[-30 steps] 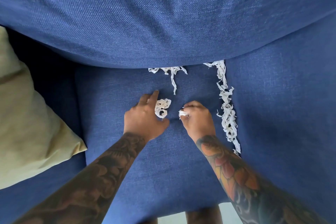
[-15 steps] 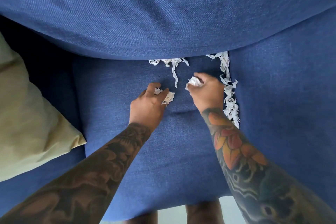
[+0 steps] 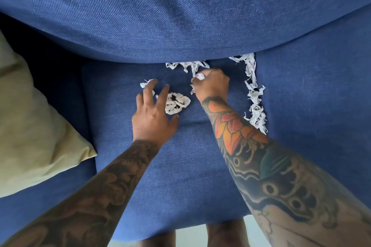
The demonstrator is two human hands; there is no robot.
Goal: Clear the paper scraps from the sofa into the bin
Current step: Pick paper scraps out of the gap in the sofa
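Blue sofa [image 3: 180, 166]: left hand [image 3: 154, 118] fingers spread; right hand [image 3: 212, 86] seemingly clutches paper scraps [image 3: 198, 76].

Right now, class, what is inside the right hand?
The right hand grips a wad of white paper scraps; bits poke out at the fingers. How much it holds cannot be seen, since the curled fingers cover the rest.
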